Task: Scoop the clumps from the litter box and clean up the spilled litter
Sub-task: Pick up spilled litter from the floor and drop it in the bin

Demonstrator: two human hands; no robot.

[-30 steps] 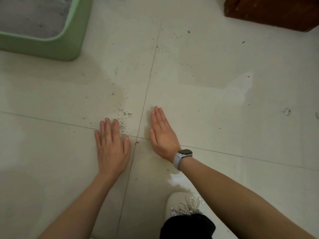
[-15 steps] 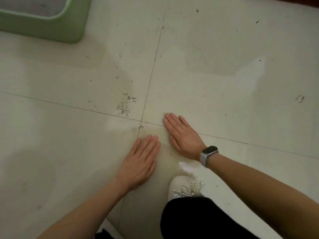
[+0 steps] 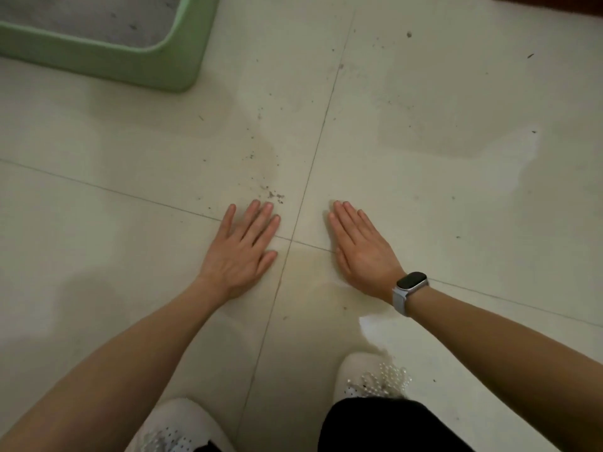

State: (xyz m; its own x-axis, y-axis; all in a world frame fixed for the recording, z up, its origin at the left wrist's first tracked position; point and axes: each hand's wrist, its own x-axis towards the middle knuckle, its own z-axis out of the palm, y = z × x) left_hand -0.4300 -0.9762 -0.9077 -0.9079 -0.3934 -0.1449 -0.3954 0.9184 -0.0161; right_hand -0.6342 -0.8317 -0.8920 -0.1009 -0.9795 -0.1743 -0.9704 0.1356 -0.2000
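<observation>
A green litter box holding grey litter sits on the floor at the top left. Spilled litter lies as a small patch of dark grains on the pale tile, with loose specks trailing up toward the box. My left hand lies flat on the floor with fingers spread, its fingertips just below the patch. My right hand, with a watch on the wrist, stands on its edge on the tile to the right of the grout line, fingers together and straight. Neither hand holds anything.
Scattered dark specks dot the tiles at the upper right. My two white shoes and a black trouser leg fill the bottom edge. A dark wooden piece shows at the top right corner.
My left hand has slid up and left to the litter patch, after lying lower near the grout crossing. My right hand stayed on its edge to the right of the grout line.
</observation>
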